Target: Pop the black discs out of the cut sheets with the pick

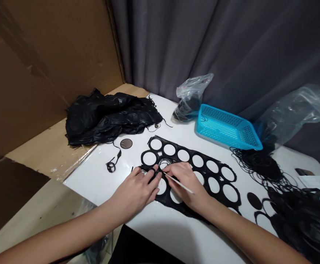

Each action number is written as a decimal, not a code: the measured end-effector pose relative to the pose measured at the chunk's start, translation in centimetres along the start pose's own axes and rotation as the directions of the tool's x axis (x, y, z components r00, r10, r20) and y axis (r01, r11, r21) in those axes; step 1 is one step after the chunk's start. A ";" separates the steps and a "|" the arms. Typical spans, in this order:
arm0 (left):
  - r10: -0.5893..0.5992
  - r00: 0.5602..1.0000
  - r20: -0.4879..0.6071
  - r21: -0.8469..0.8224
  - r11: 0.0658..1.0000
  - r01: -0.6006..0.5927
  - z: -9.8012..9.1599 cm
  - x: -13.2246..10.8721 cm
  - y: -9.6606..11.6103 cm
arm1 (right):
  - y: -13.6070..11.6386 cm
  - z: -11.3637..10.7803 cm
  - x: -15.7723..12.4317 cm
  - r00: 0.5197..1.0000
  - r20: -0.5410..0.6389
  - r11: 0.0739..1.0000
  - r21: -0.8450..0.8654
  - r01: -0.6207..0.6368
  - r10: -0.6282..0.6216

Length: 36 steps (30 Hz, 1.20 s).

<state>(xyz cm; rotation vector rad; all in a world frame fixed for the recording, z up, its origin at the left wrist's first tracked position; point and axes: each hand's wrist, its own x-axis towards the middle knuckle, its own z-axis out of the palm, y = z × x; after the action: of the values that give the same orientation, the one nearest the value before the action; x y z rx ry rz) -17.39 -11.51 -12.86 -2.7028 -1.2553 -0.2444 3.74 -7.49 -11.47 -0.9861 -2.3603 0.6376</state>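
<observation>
A black rubber-like sheet (192,153) with rows of round holes lies flat on the white table. My left hand (138,186) rests on its left part, fingers stretched out and pressing down near one hole. In my right hand (186,181) is a thin white stick (179,183), pinched like a pen, its tip end close to my left fingertips. Thin black rings (165,163) show in the hole just beyond my fingers. What lies under my left fingers is hidden.
A pile of black sheets (107,116) lies at the back left, near a dark disc (126,143) and a curled scrap (111,167). Behind stand a blue basket (228,128) and a plastic bag (189,104). Black rings (261,165) and scraps (308,220) are heaped right.
</observation>
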 end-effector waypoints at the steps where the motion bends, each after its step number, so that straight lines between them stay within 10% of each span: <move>1: 0.003 1.000 0.002 -0.001 1.000 -0.003 0.0 0.0 0.0 | -0.1 0.3 -0.2 0.999 -0.006 0.998 -0.048 0.047 -0.048; 6: 0.004 1.000 0.002 -0.017 1.000 -0.004 0.0 0.1 -0.2 | 1.5 0.4 0.9 0.977 -0.015 0.918 -0.345 0.195 -0.213; 9: 0.008 1.000 -0.002 -0.026 1.000 -0.008 -0.1 0.0 -0.1 | 4.6 -2.0 3.1 0.977 -0.194 0.909 -0.416 -0.005 -0.083; 13: 0.000 1.000 0.015 -0.062 0.998 0.001 -0.3 -0.1 -0.1 | 6.9 -6.5 4.9 0.887 -0.440 0.954 -0.180 -0.238 0.138; 17: -0.098 0.992 0.082 -0.306 0.945 0.118 -1.9 0.7 -1.7 | 5.0 -9.0 4.4 0.834 -0.395 0.918 0.256 -0.304 0.386; 21: -0.334 0.927 0.170 -0.756 0.560 0.340 -4.6 3.7 -3.9 | 2.3 -9.1 3.3 0.860 -0.052 0.663 0.661 -0.351 0.508; 25: -0.245 0.947 0.210 -0.963 0.112 0.243 -5.9 7.5 -4.3 | 0.5 -8.7 2.5 0.887 0.176 0.405 0.840 -0.362 0.427; 30: -0.031 0.972 0.235 -0.970 0.063 0.236 -5.4 9.8 -3.4 | -0.2 -8.5 1.6 0.882 0.266 0.310 0.864 -0.396 0.388; 36: -0.113 0.946 0.305 -0.945 -0.158 0.286 -5.0 9.9 -3.3 | 1.3 -8.0 0.4 0.827 0.274 0.150 0.909 -0.390 0.490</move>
<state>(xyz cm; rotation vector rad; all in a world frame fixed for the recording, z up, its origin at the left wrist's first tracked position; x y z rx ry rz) -14.05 -3.07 -5.68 -3.5294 -2.1547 -1.9740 9.02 -4.59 -6.00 -1.0011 -1.0352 1.8996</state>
